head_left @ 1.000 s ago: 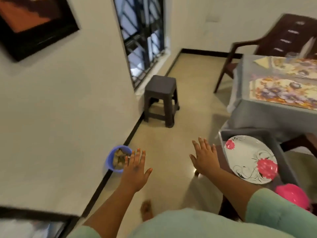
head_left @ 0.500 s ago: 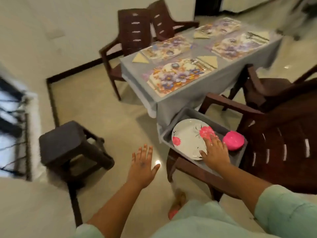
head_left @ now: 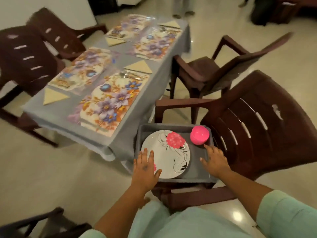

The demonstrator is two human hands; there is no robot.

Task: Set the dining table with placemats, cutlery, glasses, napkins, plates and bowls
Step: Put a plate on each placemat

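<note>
Resting in a grey tray [head_left: 197, 170] on a brown chair [head_left: 257, 121]: white floral plate [head_left: 169, 157] and pink bowl [head_left: 199, 134]. Left hand [head_left: 145, 167], fingers spread, lies over the plate's near-left edge. Right hand [head_left: 215, 159], fingers spread, hovers just beside the bowl; contact unclear.

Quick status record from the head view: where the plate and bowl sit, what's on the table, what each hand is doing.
plate: white floral plate lying in the grey tray
bowl: pink bowl, in the tray's far right corner
tray: resting on a brown chair beside the table
table: four floral placemats, folded napkins, cutlery; no plates or bowls on it
left hand: fingers straight, over the plate's near left edge
right hand: fingers spread, over the tray's right rim near the bowl, holding nothing
</note>
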